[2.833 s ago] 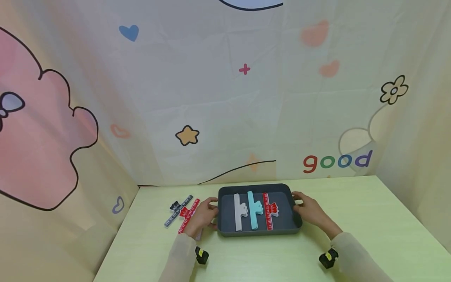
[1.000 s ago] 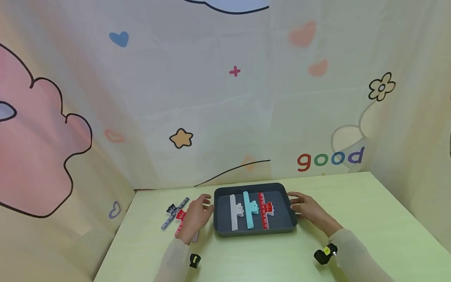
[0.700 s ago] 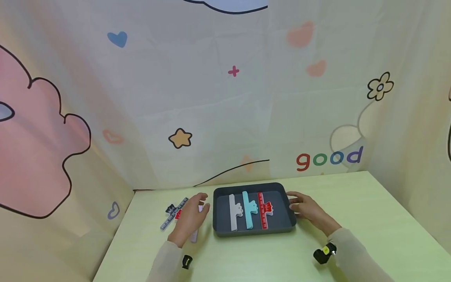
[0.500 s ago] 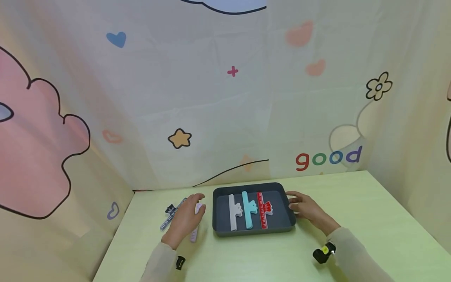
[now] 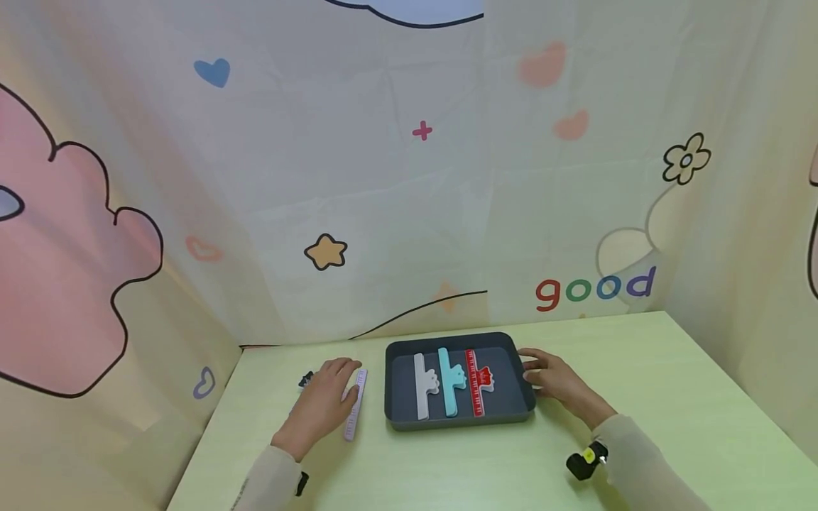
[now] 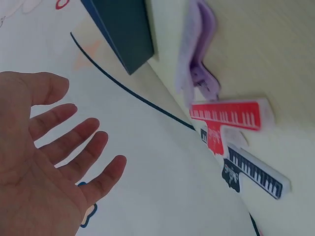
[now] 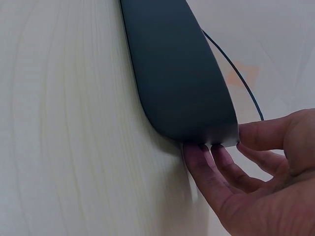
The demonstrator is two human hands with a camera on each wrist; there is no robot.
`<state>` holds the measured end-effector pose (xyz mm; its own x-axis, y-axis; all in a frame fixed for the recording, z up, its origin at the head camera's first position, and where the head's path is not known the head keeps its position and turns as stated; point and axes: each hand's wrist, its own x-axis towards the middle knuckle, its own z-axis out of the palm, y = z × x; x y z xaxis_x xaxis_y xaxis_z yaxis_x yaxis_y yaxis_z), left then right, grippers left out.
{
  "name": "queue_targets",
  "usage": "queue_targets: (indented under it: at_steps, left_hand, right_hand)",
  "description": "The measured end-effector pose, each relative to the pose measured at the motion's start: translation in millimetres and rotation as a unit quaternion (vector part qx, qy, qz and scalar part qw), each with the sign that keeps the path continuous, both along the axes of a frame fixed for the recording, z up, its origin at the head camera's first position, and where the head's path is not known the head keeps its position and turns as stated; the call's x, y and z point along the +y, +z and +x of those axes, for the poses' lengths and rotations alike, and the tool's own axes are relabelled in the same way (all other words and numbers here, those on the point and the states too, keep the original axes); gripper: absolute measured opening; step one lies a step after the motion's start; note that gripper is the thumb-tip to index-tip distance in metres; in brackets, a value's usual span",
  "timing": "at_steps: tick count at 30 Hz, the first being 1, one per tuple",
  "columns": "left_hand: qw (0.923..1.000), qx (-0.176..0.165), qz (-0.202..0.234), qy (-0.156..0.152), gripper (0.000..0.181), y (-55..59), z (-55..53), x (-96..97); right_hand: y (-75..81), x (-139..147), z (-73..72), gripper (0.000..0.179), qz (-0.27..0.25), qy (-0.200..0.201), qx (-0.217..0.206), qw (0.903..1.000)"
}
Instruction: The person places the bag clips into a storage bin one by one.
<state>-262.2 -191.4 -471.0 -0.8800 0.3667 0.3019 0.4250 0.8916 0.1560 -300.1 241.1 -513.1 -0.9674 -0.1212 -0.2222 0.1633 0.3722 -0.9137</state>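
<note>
In the head view, my left hand is over the loose long-bar clips, covering most of the red and black ones; the purple clip lies just right of it. The left wrist view shows its fingers spread, with nothing in them, apart from the purple clip, red clip and black clip. My right hand holds the right end of the dark grey tray, its fingertips against the wall near the corner. Inside the tray lie a white clip, a mint clip and a red clip.
The pale wood-patterned table carries everything. Behind it and at both sides hangs a printed cloth, its lower edge close behind the tray.
My left hand has left the tray's left side and moved left across the clips, uncovering the purple one and hiding the red one. My right hand has stayed at the tray's right end.
</note>
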Motion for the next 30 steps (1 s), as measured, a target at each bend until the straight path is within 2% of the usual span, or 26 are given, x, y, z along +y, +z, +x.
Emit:
queue_targets:
  at_steps: [7,16,20,30]
  left_hand:
    - [0.9975,-0.009,-0.069,-0.009,0.044,-8.7,-0.2,-15.4]
    - [0.9905,-0.027,-0.134,-0.016,0.053,-16.8,1.4,-25.3]
    - [0.9881,-0.034,-0.149,-0.013,0.055,-20.2,0.5,-27.5]
    - [0.9801,-0.083,-0.181,0.001,0.061,-30.3,-7.9,-30.2]
  right_hand:
    - [0.1,-1,-1.4,0.056,-0.003,-0.005,-0.002,1.0000]
    - [-0.4,-1,-0.9,0.057,0.003,-0.008,-0.005,1.0000]
    - [-1.0,-1,-0.6,0.058,0.001,-0.008,-0.003,1.0000]
    - [0.3,-2,0.2,0.057,0.004,-0.009,0.001,1.0000]
